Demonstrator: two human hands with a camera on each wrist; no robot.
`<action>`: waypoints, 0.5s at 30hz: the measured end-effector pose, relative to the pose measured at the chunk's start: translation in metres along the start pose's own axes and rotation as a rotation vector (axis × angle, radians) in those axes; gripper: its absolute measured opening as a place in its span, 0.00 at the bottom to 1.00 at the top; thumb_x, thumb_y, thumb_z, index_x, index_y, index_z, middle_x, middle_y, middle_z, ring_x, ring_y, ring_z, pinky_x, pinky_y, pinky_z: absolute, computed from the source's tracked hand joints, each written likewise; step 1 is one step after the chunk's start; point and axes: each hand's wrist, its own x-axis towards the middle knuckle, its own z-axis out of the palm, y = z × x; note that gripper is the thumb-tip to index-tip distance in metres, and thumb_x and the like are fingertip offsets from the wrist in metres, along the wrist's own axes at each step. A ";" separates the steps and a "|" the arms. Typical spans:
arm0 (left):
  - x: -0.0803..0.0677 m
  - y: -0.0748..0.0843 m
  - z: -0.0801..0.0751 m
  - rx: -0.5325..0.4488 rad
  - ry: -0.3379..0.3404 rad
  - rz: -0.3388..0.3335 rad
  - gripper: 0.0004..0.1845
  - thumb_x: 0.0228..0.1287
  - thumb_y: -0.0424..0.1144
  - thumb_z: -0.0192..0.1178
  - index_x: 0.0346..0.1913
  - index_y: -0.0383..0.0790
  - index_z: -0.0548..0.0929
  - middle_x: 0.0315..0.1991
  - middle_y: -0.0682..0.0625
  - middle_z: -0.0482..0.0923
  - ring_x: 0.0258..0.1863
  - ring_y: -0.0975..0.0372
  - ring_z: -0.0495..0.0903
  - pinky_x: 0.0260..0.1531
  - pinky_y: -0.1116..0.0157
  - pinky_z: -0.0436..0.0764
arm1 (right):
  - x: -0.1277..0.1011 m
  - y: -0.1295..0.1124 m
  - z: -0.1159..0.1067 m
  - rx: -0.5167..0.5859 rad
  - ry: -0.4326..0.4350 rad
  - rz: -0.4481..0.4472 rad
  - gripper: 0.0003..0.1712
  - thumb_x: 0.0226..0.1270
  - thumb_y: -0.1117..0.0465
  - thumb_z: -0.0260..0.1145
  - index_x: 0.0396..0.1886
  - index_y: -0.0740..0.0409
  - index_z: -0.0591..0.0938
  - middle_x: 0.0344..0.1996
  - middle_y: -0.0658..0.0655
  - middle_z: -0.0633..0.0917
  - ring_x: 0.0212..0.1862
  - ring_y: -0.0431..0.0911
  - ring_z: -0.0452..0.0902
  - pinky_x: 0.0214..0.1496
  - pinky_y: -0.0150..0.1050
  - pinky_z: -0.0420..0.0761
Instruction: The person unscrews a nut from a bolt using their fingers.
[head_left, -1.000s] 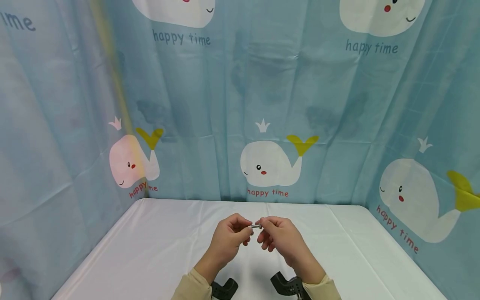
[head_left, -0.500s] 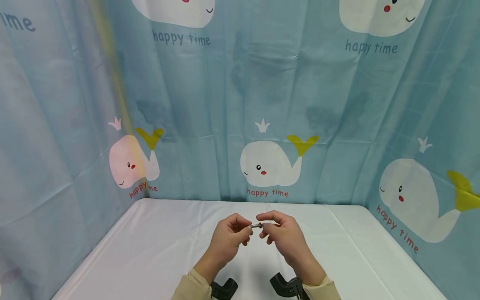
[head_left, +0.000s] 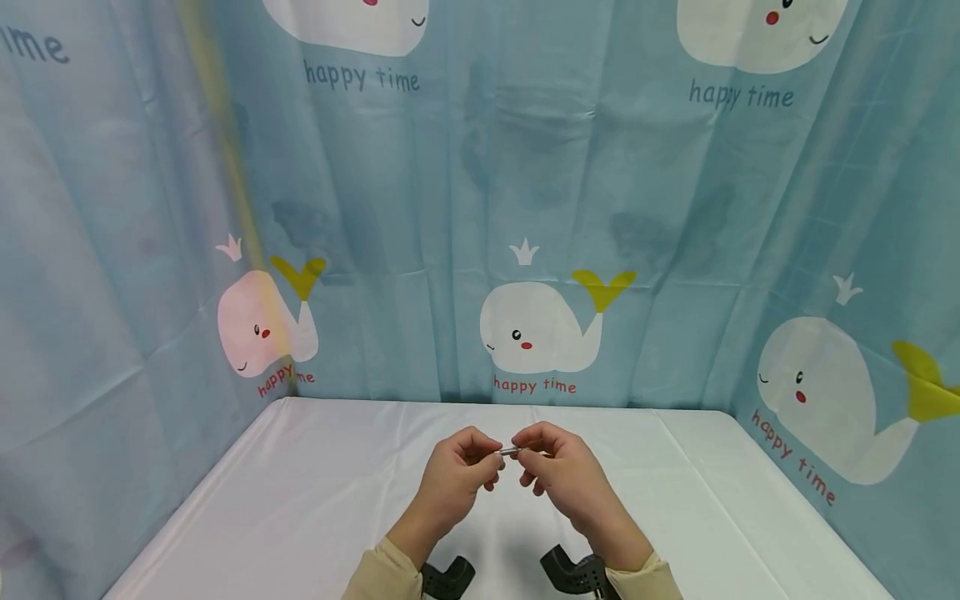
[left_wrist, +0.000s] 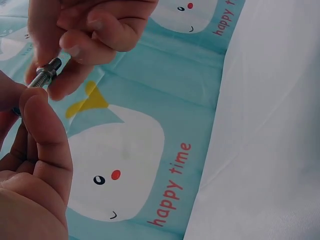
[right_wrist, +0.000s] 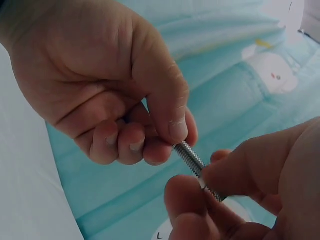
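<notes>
A small silver threaded bolt (head_left: 508, 452) is held above the white table, lying between both hands. My left hand (head_left: 456, 471) pinches one end of it between thumb and forefinger. At the other end my right hand (head_left: 562, 467) has its thumb and forefinger on either side of a nut (left_wrist: 46, 74) threaded near the bolt's tip. The left wrist view shows the dark tip sticking out past the nut. Bare thread of the bolt (right_wrist: 189, 157) shows between the two hands in the right wrist view, where the right fingers mostly cover the nut.
Under the hands lies a white-covered table (head_left: 337, 500). A blue curtain (head_left: 405, 208) printed with whales stands behind and at both sides. Black wrist mounts (head_left: 573, 571) sit at the beige sleeves (head_left: 386, 575).
The right thumb and forefinger spread apart half a second ago and have now closed in again at the nut end. The left hand and the bolt stay in place.
</notes>
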 end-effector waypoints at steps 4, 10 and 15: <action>0.000 0.000 0.000 0.001 0.001 0.000 0.05 0.65 0.28 0.62 0.42 0.31 0.82 0.33 0.41 0.82 0.27 0.58 0.79 0.31 0.65 0.82 | -0.001 -0.002 0.001 0.015 0.010 -0.012 0.08 0.62 0.71 0.60 0.39 0.63 0.82 0.45 0.60 0.82 0.33 0.54 0.81 0.31 0.42 0.80; 0.000 0.000 0.001 -0.002 0.001 0.003 0.06 0.66 0.29 0.62 0.43 0.30 0.81 0.33 0.41 0.82 0.27 0.58 0.78 0.31 0.64 0.82 | -0.002 -0.005 0.002 0.052 0.048 0.033 0.13 0.71 0.58 0.63 0.46 0.64 0.80 0.38 0.60 0.83 0.29 0.52 0.80 0.28 0.40 0.79; 0.000 -0.001 0.001 -0.008 0.000 0.003 0.06 0.66 0.30 0.63 0.43 0.31 0.82 0.34 0.42 0.82 0.27 0.58 0.78 0.31 0.64 0.82 | -0.002 -0.004 0.002 0.044 0.016 0.049 0.16 0.73 0.54 0.63 0.43 0.65 0.81 0.28 0.60 0.83 0.25 0.49 0.77 0.25 0.38 0.77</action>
